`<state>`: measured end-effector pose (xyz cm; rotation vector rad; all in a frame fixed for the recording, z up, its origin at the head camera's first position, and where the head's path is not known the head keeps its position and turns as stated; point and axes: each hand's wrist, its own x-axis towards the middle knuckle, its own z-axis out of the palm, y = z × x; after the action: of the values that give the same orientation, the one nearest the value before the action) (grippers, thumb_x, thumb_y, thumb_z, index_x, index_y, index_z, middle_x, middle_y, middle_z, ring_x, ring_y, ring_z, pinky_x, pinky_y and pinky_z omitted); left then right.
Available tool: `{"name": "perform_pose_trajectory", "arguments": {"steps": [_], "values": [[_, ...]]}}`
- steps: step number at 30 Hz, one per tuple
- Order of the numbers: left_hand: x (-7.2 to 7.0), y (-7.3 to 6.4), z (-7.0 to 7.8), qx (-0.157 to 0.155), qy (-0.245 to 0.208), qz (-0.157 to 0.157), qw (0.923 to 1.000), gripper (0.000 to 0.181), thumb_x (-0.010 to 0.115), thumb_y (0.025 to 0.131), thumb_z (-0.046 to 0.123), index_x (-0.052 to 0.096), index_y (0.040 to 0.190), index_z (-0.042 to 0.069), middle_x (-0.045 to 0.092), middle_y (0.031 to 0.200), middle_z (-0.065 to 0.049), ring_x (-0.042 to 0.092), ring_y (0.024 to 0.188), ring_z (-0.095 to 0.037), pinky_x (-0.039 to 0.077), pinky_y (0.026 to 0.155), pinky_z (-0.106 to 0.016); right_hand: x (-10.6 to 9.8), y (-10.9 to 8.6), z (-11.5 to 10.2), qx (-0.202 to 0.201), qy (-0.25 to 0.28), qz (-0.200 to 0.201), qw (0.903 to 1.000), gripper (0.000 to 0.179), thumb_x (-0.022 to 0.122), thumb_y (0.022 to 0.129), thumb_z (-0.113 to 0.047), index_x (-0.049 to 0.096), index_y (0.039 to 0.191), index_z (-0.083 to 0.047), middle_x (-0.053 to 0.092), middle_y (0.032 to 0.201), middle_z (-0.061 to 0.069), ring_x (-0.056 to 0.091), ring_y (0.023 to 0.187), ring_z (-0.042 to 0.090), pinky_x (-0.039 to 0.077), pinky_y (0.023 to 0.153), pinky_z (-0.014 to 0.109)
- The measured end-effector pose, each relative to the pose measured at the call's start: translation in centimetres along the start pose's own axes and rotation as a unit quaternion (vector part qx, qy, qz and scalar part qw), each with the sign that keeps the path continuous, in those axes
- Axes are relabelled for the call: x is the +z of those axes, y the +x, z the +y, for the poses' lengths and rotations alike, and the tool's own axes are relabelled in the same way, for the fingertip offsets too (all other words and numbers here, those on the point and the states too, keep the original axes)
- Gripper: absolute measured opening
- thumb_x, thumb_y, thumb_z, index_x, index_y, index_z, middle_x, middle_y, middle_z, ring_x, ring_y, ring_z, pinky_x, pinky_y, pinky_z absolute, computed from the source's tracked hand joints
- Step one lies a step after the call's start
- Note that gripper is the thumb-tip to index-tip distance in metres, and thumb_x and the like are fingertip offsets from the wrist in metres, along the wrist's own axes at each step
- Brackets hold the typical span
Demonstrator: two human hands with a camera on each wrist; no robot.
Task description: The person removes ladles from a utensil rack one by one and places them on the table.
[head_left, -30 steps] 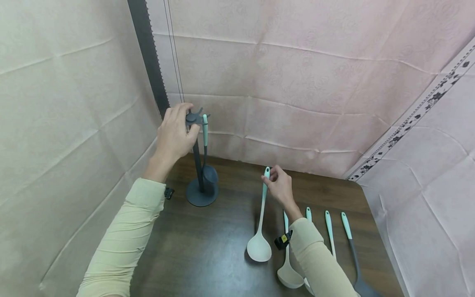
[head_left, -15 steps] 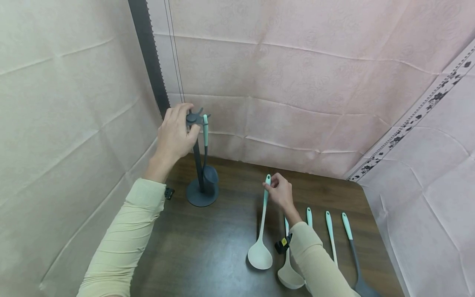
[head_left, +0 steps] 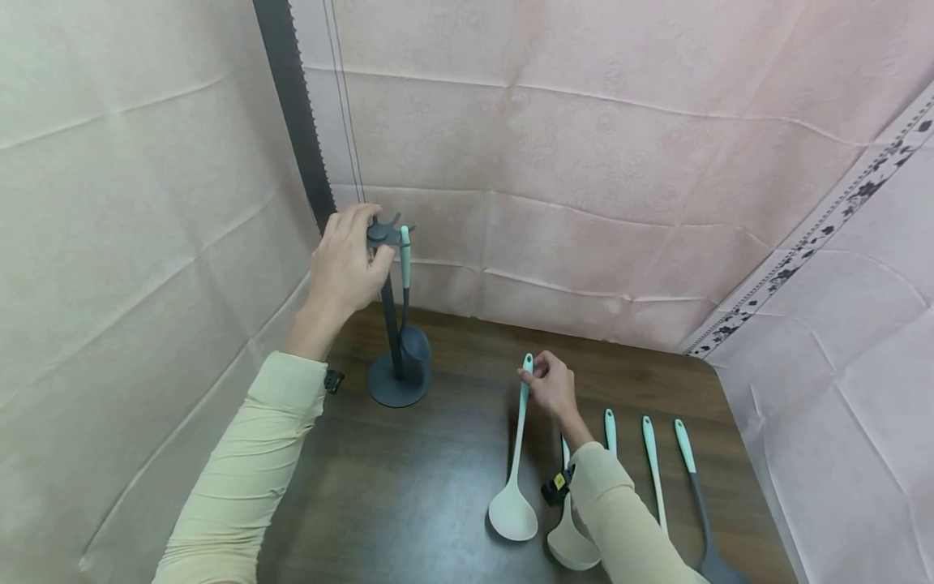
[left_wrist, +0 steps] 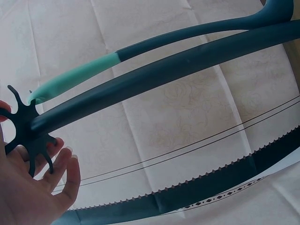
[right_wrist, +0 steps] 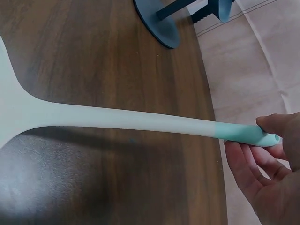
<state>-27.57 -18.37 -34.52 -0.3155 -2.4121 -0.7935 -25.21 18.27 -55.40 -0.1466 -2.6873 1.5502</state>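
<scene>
My left hand (head_left: pixel 341 264) grips the hooked top of a dark utensil stand (head_left: pixel 391 392) at the left of the table. In the left wrist view its fingers curl around the star of hooks (left_wrist: pixel 33 136). One dark ladle (head_left: pixel 415 345) with a mint handle hangs from a hook. My right hand (head_left: pixel 554 388) pinches the mint handle end of a white ladle (head_left: pixel 513 514) between thumb and fingers. That ladle slants with its handle end raised and its bowl close over the table. In the right wrist view the white shaft (right_wrist: pixel 131 119) crosses the frame.
Right of the held ladle lies another white ladle (head_left: pixel 574 550), partly under the right forearm. Farther right are two mint-handled utensils, one white-shafted (head_left: pixel 653 466), with hidden ends, and a dark utensil (head_left: pixel 700 511). Pale cloth (head_left: pixel 540 162) hangs behind the wooden table (head_left: pixel 409 487).
My right hand and the white ladle have moved down in the head view, toward me, with the handle end dropping. The left hand stays on the stand.
</scene>
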Motion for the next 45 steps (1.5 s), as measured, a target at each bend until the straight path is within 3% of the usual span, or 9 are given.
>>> {"name": "perform_pose_trajectory", "arguments": {"steps": [5,12,21,45], "values": [[0.0,0.1,0.0,0.001,-0.001,-0.002,1.0,0.064,0.051,0.093,0.034,0.053,0.152,0.008,0.052,0.156,-0.011,0.048,0.137,-0.035,0.051,0.095,-0.061,0.3,-0.2,0.4,0.012,0.003,-0.002,0.9999,0.017,0.078,0.098,-0.018,0.065,0.104,-0.009,0.064,0.087,0.01,0.069,0.068,0.027,0.063,0.062,0.042],[0.0,0.1,0.0,0.003,-0.003,0.002,1.0,0.064,0.051,0.093,0.033,0.053,0.151,0.008,0.054,0.154,-0.012,0.048,0.136,-0.036,0.05,0.095,-0.061,0.4,-0.3,0.9,0.02,0.014,-0.006,0.9997,0.017,0.078,0.097,-0.017,0.065,0.103,-0.008,0.063,0.086,0.01,0.07,0.076,0.038,0.063,0.071,0.055],[-0.1,-0.1,0.0,0.0,-0.001,0.0,1.0,0.064,0.051,0.093,0.033,0.053,0.151,0.008,0.053,0.154,-0.012,0.049,0.134,-0.036,0.051,0.093,-0.06,0.7,-0.7,1.2,0.031,0.021,-0.013,0.9992,0.018,0.077,0.098,-0.017,0.066,0.105,-0.006,0.065,0.09,0.012,0.071,0.086,0.047,0.063,0.072,0.057],[-0.2,-0.1,0.0,0.0,0.004,-0.001,1.0,0.063,0.051,0.095,0.034,0.053,0.152,0.009,0.054,0.154,-0.011,0.05,0.134,-0.035,0.052,0.094,-0.06,1.4,-0.4,3.1,0.05,0.022,-0.024,0.9982,0.019,0.076,0.099,-0.018,0.066,0.107,-0.004,0.064,0.092,0.013,0.072,0.081,0.04,0.064,0.071,0.052]]}}
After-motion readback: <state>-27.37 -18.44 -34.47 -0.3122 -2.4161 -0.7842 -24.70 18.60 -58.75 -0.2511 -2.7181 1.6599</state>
